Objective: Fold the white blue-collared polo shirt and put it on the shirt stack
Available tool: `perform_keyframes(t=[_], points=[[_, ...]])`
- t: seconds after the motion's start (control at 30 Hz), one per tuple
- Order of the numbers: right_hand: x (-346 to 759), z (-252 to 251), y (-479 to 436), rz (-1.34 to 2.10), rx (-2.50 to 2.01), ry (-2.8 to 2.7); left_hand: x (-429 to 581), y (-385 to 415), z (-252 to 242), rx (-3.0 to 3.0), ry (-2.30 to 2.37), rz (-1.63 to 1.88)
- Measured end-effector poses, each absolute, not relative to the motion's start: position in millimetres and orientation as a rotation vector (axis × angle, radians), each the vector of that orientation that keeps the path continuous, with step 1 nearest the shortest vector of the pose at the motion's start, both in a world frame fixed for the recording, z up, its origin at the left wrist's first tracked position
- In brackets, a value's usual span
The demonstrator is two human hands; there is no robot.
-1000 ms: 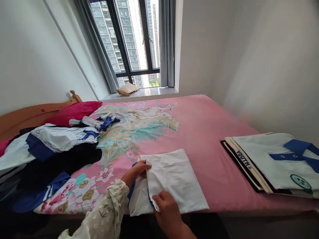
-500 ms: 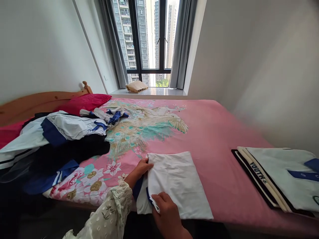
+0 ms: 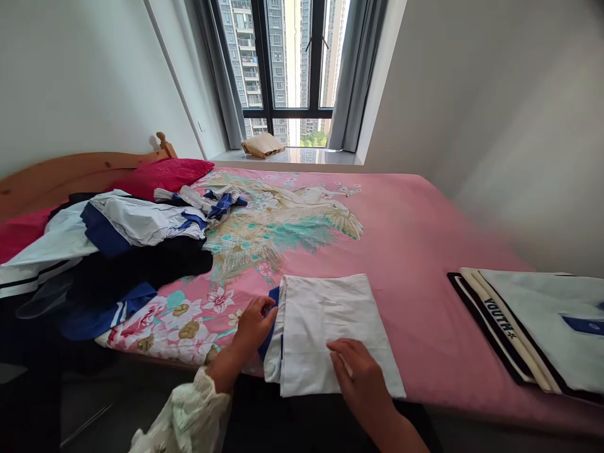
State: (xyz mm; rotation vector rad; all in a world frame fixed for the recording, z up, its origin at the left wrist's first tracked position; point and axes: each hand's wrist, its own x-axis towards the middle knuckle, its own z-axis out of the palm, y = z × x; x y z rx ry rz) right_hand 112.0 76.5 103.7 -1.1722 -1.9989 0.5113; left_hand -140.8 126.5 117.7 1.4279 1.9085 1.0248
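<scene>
A white garment (image 3: 325, 333) with a navy-blue part (image 3: 271, 336) showing along its left side lies folded into a rough rectangle at the bed's near edge. Beside its upper left edge is my left hand (image 3: 255, 324), open, thumb and fingers parted by the blue part; whether it touches the cloth I cannot tell. My right hand (image 3: 361, 371) hovers over or rests lightly on the lower right of the white cloth, open, with a gap between thumb and forefinger. Neither hand grips anything.
Rumpled clothes (image 3: 141, 233) in white, black and blue are heaped on the left of the bed (image 3: 415, 251). A stack of folded garments (image 3: 523, 327) lies at the right. Behind are a red pillow (image 3: 163, 176), wooden headboard (image 3: 85, 165) and beige folded item (image 3: 263, 145) on the sill.
Both hands have let go of the white garment. Its left flap now lies folded in, and my right hand has moved right across it. The view has tipped slightly downward.
</scene>
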Motion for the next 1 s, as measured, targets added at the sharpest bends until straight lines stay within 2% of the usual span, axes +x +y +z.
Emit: perform_keyframes(t=[0.13,0.3,0.7,1.0], points=[[131.8,100.7,81.9,0.468,-1.197,-1.944,-132.2,51.6,109.5,1.460,1.899,0.753],[104.4,90.3,57.0,0.618,-1.054,-2.044,-105.1,-4.1,79.2,1.261,1.895,0.508],[110.6,73.4,47.8,0.418,-1.133,-2.113,-86.3,6.0,59.7,0.956,1.759,0.857],[117.4,55.2,51.3,0.343,-1.223,-2.150,-75.3,27.0,78.9,0.881,1.784,0.844]])
